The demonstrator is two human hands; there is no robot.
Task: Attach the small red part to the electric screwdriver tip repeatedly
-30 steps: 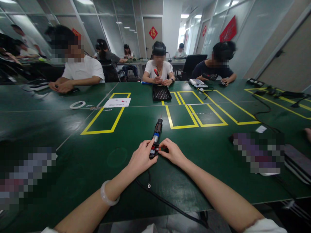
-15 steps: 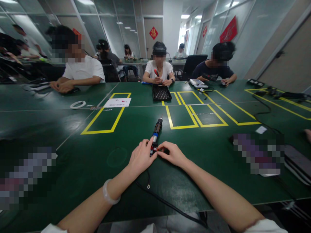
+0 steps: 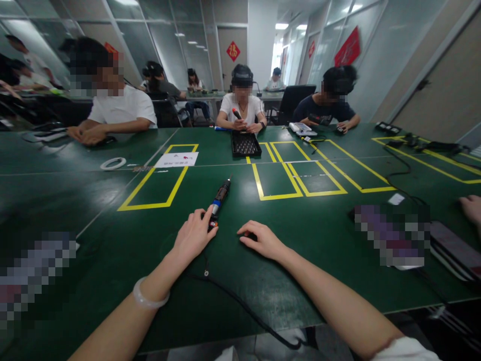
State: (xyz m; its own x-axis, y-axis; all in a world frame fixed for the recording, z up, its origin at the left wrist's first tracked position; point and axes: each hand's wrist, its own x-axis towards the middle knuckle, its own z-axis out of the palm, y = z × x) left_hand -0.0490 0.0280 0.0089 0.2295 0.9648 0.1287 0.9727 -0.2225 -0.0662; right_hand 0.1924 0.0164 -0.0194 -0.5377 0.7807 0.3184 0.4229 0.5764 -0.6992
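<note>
An electric screwdriver [image 3: 221,195], dark with a blue band and a thin bit, lies on the green table [image 3: 221,311], its tip pointing away from me. My left hand [image 3: 195,231] is closed round its rear end, which is partly hidden under the fingers; a little red and orange shows there. A black cable [image 3: 240,301] runs from below this hand to the table's near edge, and a small ring terminal [image 3: 206,273] hangs on a short lead. My right hand [image 3: 263,238] rests on the table to the right, apart from the screwdriver, with thumb and forefinger apart and nothing between them.
Yellow tape outlines [image 3: 280,196] mark the table ahead. A person across the table holds a red-handled tool [image 3: 236,114] over a black tray of small parts [image 3: 246,145]. A paper sheet [image 3: 176,159] and a white ring-shaped coil [image 3: 113,164] lie left. A blurred-out device [image 3: 391,235] sits right.
My left hand has moved left with the screwdriver. My right hand has come off the screwdriver's rear end, leaving a gap between the hands. The view has shifted slightly.
</note>
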